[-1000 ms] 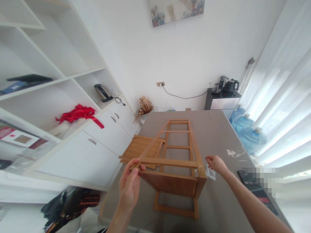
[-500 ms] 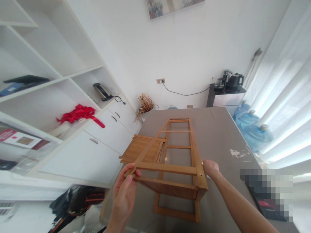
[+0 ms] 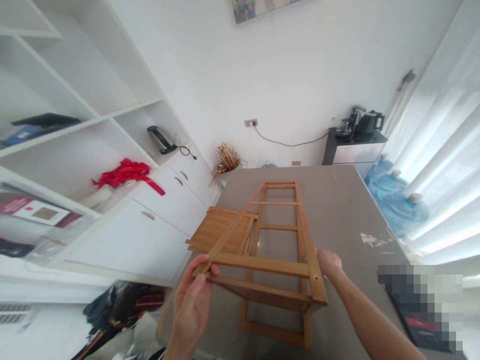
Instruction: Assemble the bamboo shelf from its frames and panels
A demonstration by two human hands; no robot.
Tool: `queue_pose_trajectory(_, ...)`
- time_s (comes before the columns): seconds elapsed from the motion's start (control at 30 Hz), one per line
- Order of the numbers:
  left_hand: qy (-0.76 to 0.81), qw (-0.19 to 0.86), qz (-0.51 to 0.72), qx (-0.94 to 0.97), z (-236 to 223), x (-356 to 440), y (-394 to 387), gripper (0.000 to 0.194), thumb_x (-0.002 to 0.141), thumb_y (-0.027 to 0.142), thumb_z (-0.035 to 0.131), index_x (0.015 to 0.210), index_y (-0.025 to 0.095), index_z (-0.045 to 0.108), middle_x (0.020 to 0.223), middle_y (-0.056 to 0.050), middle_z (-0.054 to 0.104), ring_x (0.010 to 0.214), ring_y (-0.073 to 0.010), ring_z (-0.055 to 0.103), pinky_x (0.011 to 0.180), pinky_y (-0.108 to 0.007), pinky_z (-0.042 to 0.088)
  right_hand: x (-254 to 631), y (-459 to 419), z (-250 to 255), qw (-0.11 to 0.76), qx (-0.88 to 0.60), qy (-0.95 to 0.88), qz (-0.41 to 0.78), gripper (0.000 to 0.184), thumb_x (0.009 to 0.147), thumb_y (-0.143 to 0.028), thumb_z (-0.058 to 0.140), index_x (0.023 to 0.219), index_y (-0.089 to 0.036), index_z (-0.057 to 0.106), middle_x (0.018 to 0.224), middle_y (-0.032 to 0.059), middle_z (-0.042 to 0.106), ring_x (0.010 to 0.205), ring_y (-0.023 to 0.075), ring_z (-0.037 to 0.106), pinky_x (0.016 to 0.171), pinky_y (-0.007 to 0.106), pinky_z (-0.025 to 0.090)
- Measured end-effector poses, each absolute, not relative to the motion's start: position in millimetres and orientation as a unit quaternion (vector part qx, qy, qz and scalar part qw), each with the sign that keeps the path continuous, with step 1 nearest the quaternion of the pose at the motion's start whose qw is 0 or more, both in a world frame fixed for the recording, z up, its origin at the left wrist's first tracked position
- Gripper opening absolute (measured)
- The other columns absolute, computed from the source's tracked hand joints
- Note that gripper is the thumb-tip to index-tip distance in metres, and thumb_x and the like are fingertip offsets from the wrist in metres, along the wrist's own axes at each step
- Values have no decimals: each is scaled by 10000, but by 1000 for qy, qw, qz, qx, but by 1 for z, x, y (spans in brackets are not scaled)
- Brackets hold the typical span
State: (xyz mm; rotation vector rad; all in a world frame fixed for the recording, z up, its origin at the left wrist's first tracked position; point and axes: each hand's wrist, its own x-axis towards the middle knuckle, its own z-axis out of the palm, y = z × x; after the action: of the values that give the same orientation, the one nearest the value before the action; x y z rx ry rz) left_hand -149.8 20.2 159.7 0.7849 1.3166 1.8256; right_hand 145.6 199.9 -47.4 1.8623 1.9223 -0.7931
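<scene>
A light-brown wooden rack frame (image 3: 258,263) stands on the grey table (image 3: 337,210), with long side rails, crossbars and a panel across its near end. My left hand (image 3: 193,295) is closed around its near left corner, thumb on the near side and fingers behind the rail. Just outside the near right rail, my right hand (image 3: 330,262) is closed, its fingertips close to the wood. What those fingers hold, if anything, is hidden. Small dark holes show in the right rail. Left of the frame, wooden slatted panels (image 3: 221,230) lie on the table.
A partly pixelated dark flat object (image 3: 416,310) lies at the table's right edge. Blue water bottles (image 3: 401,205) stand beyond it by the curtain. White shelving (image 3: 131,235) with a kettle (image 3: 161,139) and red ribbon (image 3: 125,174) runs along the left. Dark bags (image 3: 120,305) are at lower left.
The view has shifted slightly. The frame's near right corner appears a little lower and further right, and my right hand stays beside the rail. My left hand keeps its hold.
</scene>
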Motion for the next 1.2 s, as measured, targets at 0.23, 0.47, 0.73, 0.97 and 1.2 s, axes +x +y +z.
queue_pose_trajectory(0.23, 508, 372, 711, 311, 160, -151, 18, 331, 748, 314, 627, 1052, 183, 616, 769, -42, 626, 793, -183, 567, 822, -327, 428, 145, 202, -48, 174, 654, 677, -289, 311, 886, -328, 539, 1142, -152, 555, 1138, 85, 577, 962, 193, 585, 809, 396, 503)
queue_pose_trajectory(0.47, 501, 379, 711, 315, 157, -152, 18, 323, 768, 320, 613, 1067, 196, 604, 783, -41, 629, 813, -178, 557, 829, -308, 416, 149, 203, -45, 183, 645, 687, -280, 313, 886, -329, 539, 1151, -162, 551, 1153, 83, 571, 976, 196, 581, 817, 399, 500)
queue_pose_trajectory(0.73, 495, 381, 709, 326, 158, -151, 19, 300, 786, 311, 598, 1064, 195, 603, 785, -41, 631, 804, -168, 551, 844, -306, 410, 142, 202, -38, 183, 644, 687, -281, 311, 880, -326, 549, 1149, -169, 555, 1154, 83, 569, 985, 198, 579, 819, 388, 497)
queue_pose_trajectory(0.97, 495, 385, 708, 323, 157, -153, 19, 313, 784, 318, 599, 1072, 194, 597, 794, -45, 628, 823, -179, 553, 825, -305, 409, 135, 200, -25, 169, 649, 683, -289, 296, 873, -316, 563, 1145, -200, 557, 1148, 70, 573, 995, 202, 576, 808, 379, 500)
queue_pose_trajectory(1.2, 491, 387, 713, 316, 162, -153, 18, 313, 779, 339, 586, 1052, 187, 615, 798, -52, 621, 813, -184, 542, 786, -296, 410, 154, 221, 23, 83, 687, 681, -239, 175, 846, -221, 521, 883, -130, 665, 939, 152, 664, 906, 251, 632, 715, 335, 484)
